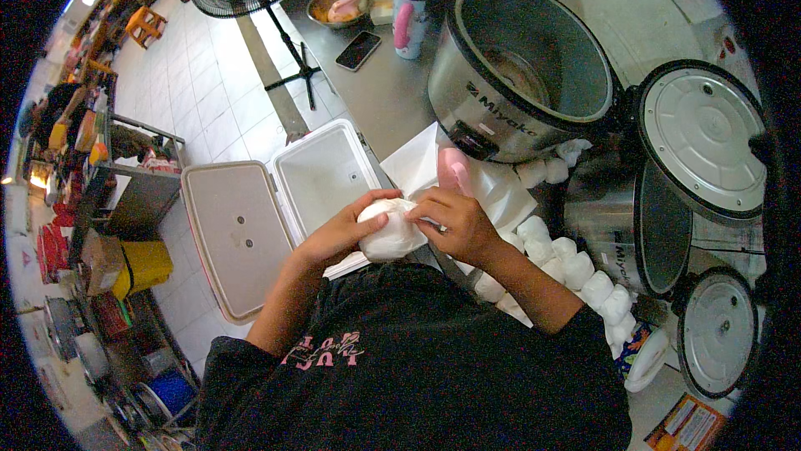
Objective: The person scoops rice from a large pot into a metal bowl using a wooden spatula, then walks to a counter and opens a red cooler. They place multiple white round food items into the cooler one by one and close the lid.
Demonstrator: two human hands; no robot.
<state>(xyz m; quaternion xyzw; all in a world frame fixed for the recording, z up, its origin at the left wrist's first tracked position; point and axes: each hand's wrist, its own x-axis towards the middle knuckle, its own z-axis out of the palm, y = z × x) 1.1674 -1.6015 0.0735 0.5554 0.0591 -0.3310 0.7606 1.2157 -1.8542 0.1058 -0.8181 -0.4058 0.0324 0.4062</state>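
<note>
A round bundle in white paper point(389, 239) is held in front of my body. My left hand point(341, 229) cups it from the left side. With bent fingers, my right hand point(457, 221) pinches the wrapping at the bundle's upper right. What is inside the paper cannot be seen. Just beyond my right hand lie loose white paper sheets point(413, 160) and a pink rice paddle point(453, 169). Several similar white bundles point(576, 269) are lined up on the steel table, partly behind my right forearm.
An open Miyako rice cooker point(463, 88) stands at the table's back, with a second cooker point(604, 226) and raised lids point(704, 138) to the right. A phone point(358, 50), a tumbler point(410, 32) and a food bowl point(338, 6) sit farther off. An open cooler box point(325, 175) is left.
</note>
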